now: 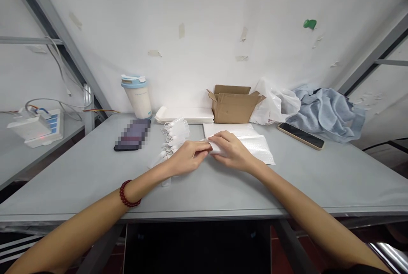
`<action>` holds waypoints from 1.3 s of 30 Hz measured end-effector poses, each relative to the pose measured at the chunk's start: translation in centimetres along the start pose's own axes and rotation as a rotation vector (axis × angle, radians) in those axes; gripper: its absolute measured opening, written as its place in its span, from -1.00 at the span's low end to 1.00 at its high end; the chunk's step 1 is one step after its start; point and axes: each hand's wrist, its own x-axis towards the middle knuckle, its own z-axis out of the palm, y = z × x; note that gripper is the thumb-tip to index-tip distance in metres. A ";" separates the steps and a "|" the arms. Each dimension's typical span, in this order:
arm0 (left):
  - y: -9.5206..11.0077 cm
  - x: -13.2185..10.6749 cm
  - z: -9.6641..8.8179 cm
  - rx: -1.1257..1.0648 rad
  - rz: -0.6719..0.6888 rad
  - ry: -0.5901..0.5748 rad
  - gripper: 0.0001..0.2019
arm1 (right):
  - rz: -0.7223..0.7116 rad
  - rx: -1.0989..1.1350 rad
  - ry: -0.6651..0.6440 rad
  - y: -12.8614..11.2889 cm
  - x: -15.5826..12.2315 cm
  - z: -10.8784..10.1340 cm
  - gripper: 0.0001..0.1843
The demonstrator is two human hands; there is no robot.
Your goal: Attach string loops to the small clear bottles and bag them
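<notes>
In the head view, my left hand (188,157) is closed in a pinch at the left end of a small white packet (217,148). My right hand (234,150) curls over the same packet from the right, thumb and fingers closed on it. Most of the packet is hidden by my fingers. Partly under and behind my right hand lie white padded mailers (261,149). To the left, behind my left hand, a row of small clear-and-white plastic pieces with thin loops (175,133) lies on the grey table (216,193).
At the back stand a cup with a blue lid (138,97), a stack of white mailers (188,114), an open cardboard box (236,106) and a white plastic bag (274,104). Phones lie left (133,135) and right (301,135), the right one near blue cloth (328,114).
</notes>
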 end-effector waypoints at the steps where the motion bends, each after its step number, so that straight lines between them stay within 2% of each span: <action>1: 0.1 0.0 0.1 -0.006 0.013 -0.006 -0.79 | -0.002 0.004 0.001 0.0 0.0 0.1 -0.59; 7: -1.1 -0.1 1.4 0.186 0.032 -0.079 -0.91 | -0.001 0.031 -0.028 0.3 -0.2 0.7 -0.61; 11: -2.0 -0.1 2.2 0.298 0.049 -0.065 -0.85 | 0.001 0.038 -0.049 0.3 -0.2 1.0 -0.61; 16: -1.0 -0.3 1.9 0.370 0.010 0.028 -0.82 | 0.010 0.055 -0.060 -0.2 0.0 0.3 -0.59; 21: -0.1 -0.7 1.8 0.465 0.011 0.009 -0.84 | 0.027 0.061 -0.070 -0.5 0.2 -0.6 -0.56; 28: -0.8 -0.6 2.0 0.377 0.032 0.085 -0.88 | 0.044 0.051 -0.094 -0.5 0.1 -0.7 -0.54; 32: -0.5 -0.6 1.7 0.301 0.044 0.017 -0.88 | 0.032 0.063 -0.109 -0.8 0.2 -1.0 -0.48; 36: -0.2 -0.8 1.0 0.267 0.017 -0.085 -0.91 | 0.017 0.051 -0.188 -1.2 0.2 -1.2 -0.43; 39: -0.2 -0.8 0.4 0.300 0.059 -0.106 -0.92 | -0.003 -0.006 -0.239 -1.3 0.2 -1.0 -0.40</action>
